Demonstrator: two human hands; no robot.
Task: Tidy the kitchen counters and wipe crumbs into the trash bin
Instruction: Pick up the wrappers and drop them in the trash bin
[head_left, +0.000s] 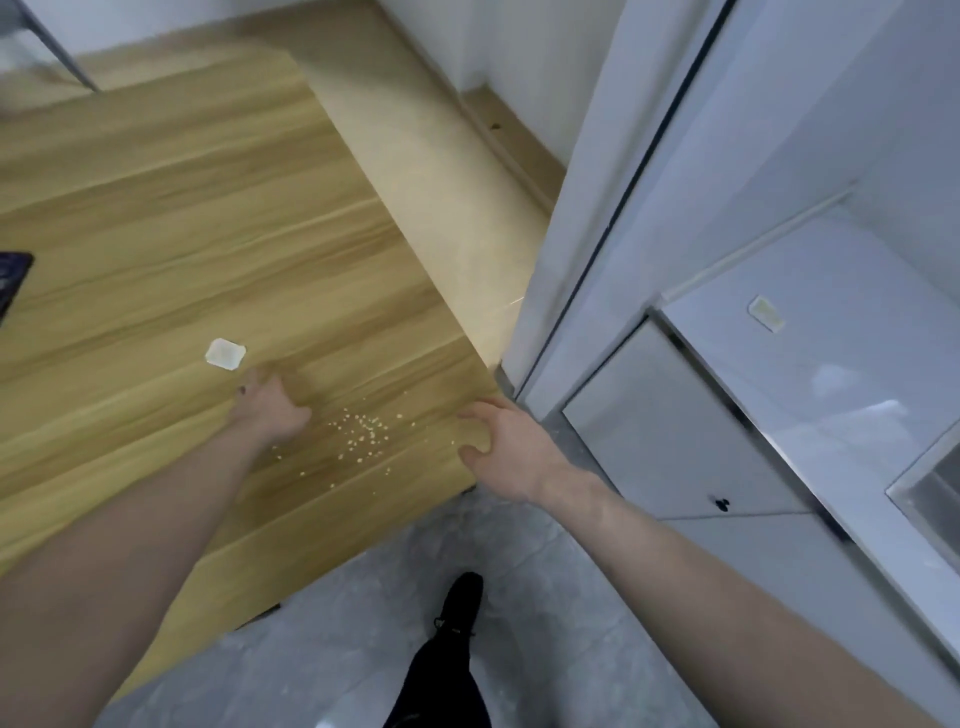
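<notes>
Pale crumbs (358, 434) lie scattered on the wooden counter (182, 234) near its front right corner. My left hand (270, 408) rests on the wood just left of the crumbs, fingers stretched forward and blurred. My right hand (501, 439) sits at the counter's corner edge to the right of the crumbs, fingers relaxed and slightly bent over the edge, holding nothing. A small white square packet (226, 354) lies on the counter just beyond my left hand.
A white cabinet and countertop (779, 364) stand to the right, with a small pale packet (768, 313) on top. A dark object (13, 280) pokes in at the left edge. Grey floor and my black shoe (460, 605) are below.
</notes>
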